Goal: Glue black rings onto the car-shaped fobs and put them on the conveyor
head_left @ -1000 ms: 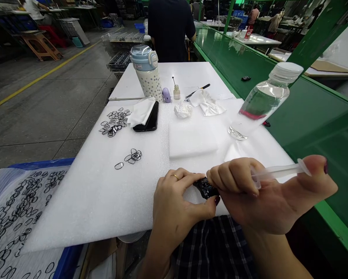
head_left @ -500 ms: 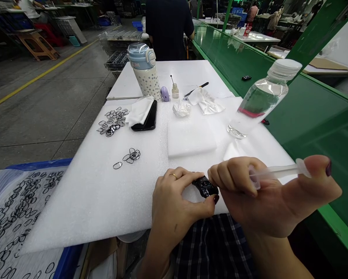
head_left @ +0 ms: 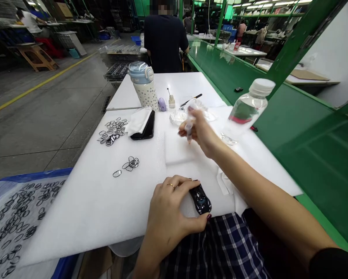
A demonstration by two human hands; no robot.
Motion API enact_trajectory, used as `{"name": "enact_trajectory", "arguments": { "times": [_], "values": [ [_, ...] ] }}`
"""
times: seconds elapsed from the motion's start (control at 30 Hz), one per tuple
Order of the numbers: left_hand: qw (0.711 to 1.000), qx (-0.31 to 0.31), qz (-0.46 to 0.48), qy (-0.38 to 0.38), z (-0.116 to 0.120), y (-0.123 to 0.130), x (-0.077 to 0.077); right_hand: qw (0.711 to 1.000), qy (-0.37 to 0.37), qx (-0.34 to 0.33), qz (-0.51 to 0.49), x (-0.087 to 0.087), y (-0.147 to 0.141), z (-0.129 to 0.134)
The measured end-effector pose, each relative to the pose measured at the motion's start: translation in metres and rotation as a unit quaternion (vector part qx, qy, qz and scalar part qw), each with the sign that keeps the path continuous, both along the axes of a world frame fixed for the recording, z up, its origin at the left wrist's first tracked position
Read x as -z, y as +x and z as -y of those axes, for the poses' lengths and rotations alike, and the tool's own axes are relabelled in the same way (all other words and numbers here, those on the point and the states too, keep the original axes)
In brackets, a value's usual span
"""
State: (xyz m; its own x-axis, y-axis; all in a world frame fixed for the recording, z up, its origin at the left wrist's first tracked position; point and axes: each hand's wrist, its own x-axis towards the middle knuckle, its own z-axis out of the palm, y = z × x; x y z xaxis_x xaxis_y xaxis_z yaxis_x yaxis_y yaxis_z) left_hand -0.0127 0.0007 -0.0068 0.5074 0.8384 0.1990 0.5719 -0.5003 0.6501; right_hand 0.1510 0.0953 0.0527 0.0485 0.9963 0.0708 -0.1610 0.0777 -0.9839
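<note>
Near the table's front edge, my left hand [head_left: 171,209] grips a small glossy black moulded piece [head_left: 201,199] by its two ends, between thumb and fingers. The piece has a rounded, car-like shape. My right hand [head_left: 201,133] reaches out over a white foam block [head_left: 175,153]. It is closed on a clear plastic syringe [head_left: 189,130], which points downward and is smeared by motion. Behind that hand lies crumpled white tissue [head_left: 176,117]. Loose thin black oval rings [head_left: 131,163] rest on the white foam sheet to the left, with a larger pile of rings [head_left: 112,130] farther back.
A clear bottle [head_left: 246,110] stands at right, a dotted tumbler [head_left: 146,91] at the back. Near it are a phone [head_left: 150,130] under a white cloth [head_left: 139,121], a purple object [head_left: 162,104], a small jar [head_left: 171,101] and tweezers [head_left: 193,100]. A ring-filled tray [head_left: 62,265] sits lower left.
My right hand has swung forward and left with the syringe, from beside the black piece to over the foam block. My left hand has turned the piece more lengthwise. The view has tilted up.
</note>
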Motion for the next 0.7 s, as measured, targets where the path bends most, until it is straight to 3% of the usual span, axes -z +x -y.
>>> {"name": "enact_trajectory", "arguments": {
  "times": [0.07, 0.13, 0.2, 0.27, 0.33, 0.43, 0.53, 0.7],
  "values": [
    [1.000, 0.019, -0.003, 0.015, 0.001, -0.003, 0.001, 0.999, 0.001, 0.005, 0.048, 0.006, 0.010, 0.000],
    [0.999, 0.025, -0.006, 0.026, 0.002, -0.005, 0.002, 0.993, 0.073, 0.078, 0.060, 0.005, 0.028, 0.019],
    [0.999, 0.023, -0.009, 0.031, 0.003, -0.004, 0.001, 0.976, 0.090, 0.154, 0.127, 0.004, 0.052, 0.046],
    [0.999, 0.023, -0.012, 0.030, 0.004, -0.003, 0.001, 0.933, 0.023, 0.205, 0.295, 0.007, 0.076, 0.069],
    [0.999, 0.023, -0.015, 0.027, 0.004, -0.002, 0.000, 0.886, -0.030, 0.240, 0.396, 0.018, 0.093, 0.081],
    [0.999, 0.018, -0.020, 0.020, 0.004, -0.001, 0.001, 0.859, -0.068, 0.253, 0.439, 0.038, 0.098, 0.082],
    [1.000, 0.015, -0.022, 0.009, 0.003, -0.002, 0.001, 0.872, -0.090, 0.224, 0.425, 0.050, 0.093, 0.077],
    [0.999, 0.014, -0.026, -0.024, 0.004, -0.002, -0.002, 0.945, -0.100, 0.163, 0.267, 0.049, 0.094, 0.082]
  ]
}}
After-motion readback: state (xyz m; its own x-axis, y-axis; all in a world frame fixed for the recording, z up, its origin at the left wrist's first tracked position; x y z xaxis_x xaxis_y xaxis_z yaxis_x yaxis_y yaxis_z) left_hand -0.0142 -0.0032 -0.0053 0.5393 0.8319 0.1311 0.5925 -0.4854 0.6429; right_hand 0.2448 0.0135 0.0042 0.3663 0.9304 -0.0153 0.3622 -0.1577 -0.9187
